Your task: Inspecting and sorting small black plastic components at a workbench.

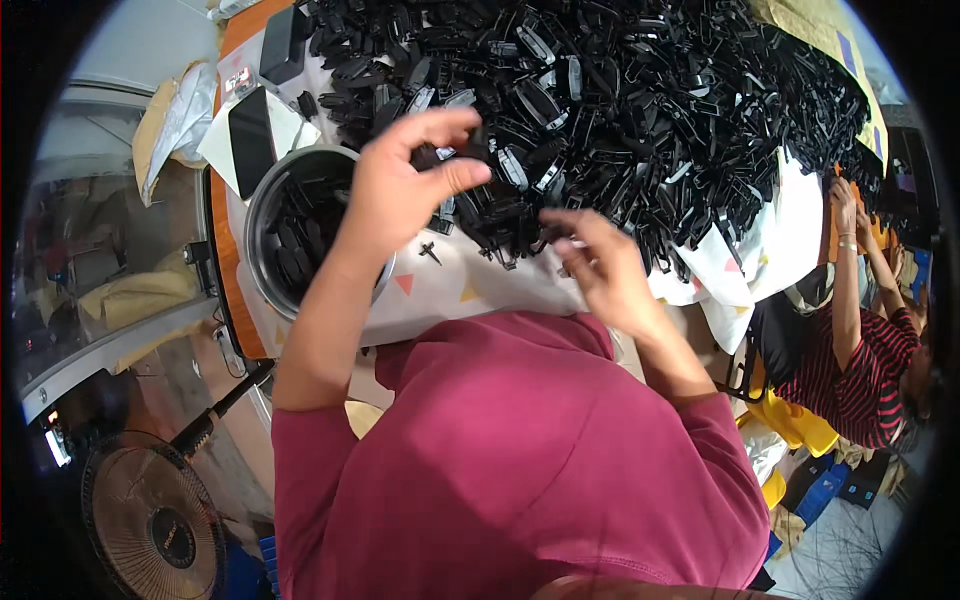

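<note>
A big heap of small black plastic parts, many of them long and clip-like, covers the far side of the table. Over its near left edge, my left hand is raised, thumb and fingers closed around a black plastic part that blends into the heap behind. My right hand is at the heap's near edge with its fingers curled and somewhat blurred; whatever sits at the fingertips is too dark to name. Left of my left forearm stands a round metal bowl with black parts inside. One small black piece lies alone on the cloth.
A patterned white cloth covers the table. A dark phone-like slab and a black box are at the far left. A fan stands lower left. On the right, another person in a striped shirt reaches toward the heap.
</note>
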### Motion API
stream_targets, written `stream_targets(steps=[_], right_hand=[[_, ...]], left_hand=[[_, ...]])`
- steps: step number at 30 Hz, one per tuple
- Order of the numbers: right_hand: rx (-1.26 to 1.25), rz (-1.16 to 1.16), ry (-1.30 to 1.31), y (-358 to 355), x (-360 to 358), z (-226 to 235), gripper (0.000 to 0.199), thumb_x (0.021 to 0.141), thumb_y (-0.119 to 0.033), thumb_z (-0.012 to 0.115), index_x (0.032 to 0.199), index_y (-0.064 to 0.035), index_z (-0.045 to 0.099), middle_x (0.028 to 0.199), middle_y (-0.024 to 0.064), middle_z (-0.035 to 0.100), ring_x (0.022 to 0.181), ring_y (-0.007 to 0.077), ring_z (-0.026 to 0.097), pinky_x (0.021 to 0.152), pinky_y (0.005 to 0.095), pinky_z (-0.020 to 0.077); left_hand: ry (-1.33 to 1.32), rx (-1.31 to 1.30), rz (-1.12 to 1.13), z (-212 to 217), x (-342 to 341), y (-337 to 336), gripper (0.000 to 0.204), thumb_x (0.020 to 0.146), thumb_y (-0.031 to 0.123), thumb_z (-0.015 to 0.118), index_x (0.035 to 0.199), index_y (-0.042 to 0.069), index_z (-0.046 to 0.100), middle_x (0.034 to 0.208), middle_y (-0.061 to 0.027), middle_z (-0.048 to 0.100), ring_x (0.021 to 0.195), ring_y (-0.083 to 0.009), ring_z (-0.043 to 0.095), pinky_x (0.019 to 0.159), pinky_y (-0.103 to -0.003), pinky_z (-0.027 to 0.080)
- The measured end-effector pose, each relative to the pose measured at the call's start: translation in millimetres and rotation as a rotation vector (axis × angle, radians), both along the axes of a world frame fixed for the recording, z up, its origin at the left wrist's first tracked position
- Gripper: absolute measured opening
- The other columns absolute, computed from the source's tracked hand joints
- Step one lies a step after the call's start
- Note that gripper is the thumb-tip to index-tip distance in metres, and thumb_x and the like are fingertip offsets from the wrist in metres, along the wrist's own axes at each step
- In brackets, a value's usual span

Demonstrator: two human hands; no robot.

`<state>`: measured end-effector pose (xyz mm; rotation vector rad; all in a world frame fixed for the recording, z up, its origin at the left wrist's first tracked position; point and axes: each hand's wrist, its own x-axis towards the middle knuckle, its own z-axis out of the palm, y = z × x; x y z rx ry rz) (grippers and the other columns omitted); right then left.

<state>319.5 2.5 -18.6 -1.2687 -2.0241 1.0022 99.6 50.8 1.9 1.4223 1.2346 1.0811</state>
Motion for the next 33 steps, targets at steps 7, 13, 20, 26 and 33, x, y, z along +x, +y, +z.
stream_targets(steps=[7,13,20,26,33], right_hand=[[-0.396,0.025,0.703,20,-12,36,0.024,0.088,-0.010,0.050,0.110,-0.0011,0.048,0.077,0.0062,0.054,0.055,0.0084,0.050,0.043,0.0173,0.0411],[-0.408,-0.177,0.707,21,-15,41,0.010,0.084,-0.005,0.056,0.090,0.0014,0.060,0.072,0.0021,0.054,0.048,0.0023,0.041,0.038,0.0158,0.0263],[-0.492,-0.140,0.675,25,-12,35,0.008,0.083,-0.003,0.056,0.088,0.0007,0.061,0.072,0.0005,0.054,0.048,0.0024,0.041,0.041,0.0155,0.0276],[-0.563,-0.230,0.659,28,-15,28,0.008,0.083,-0.002,0.056,0.088,-0.0013,0.062,0.071,-0.0009,0.054,0.048,0.0022,0.041,0.039,0.0151,0.0263],[-0.165,-0.285,0.480,17,-29,8,0.027,0.082,-0.001,0.057,0.109,-0.0005,0.053,0.091,0.0012,0.056,0.054,0.0028,0.045,0.043,0.0153,0.0339]], left_hand=[[-0.210,0.098,-0.160,6,15,-21,0.031,0.067,0.002,0.072,0.096,0.000,0.062,0.088,-0.0051,0.060,0.082,-0.0107,0.055,0.072,-0.021,0.045],[-0.034,0.206,-0.075,10,19,-25,0.032,0.064,0.006,0.074,0.094,0.002,0.063,0.082,-0.0059,0.059,0.073,-0.0120,0.056,0.062,-0.022,0.045],[-0.177,0.071,-0.098,6,25,-26,0.030,0.066,0.005,0.072,0.095,0.003,0.063,0.078,-0.0069,0.059,0.062,-0.0123,0.054,0.056,-0.021,0.043],[0.167,0.497,-0.051,-16,24,-20,0.028,0.070,0.005,0.070,0.097,0.001,0.062,0.086,-0.0062,0.060,0.069,-0.0127,0.054,0.060,-0.024,0.045],[-0.309,-0.041,-0.039,-21,44,-28,0.027,0.080,0.007,0.062,0.106,0.002,0.059,0.100,-0.0061,0.059,0.068,-0.0069,0.050,0.057,-0.018,0.041]])
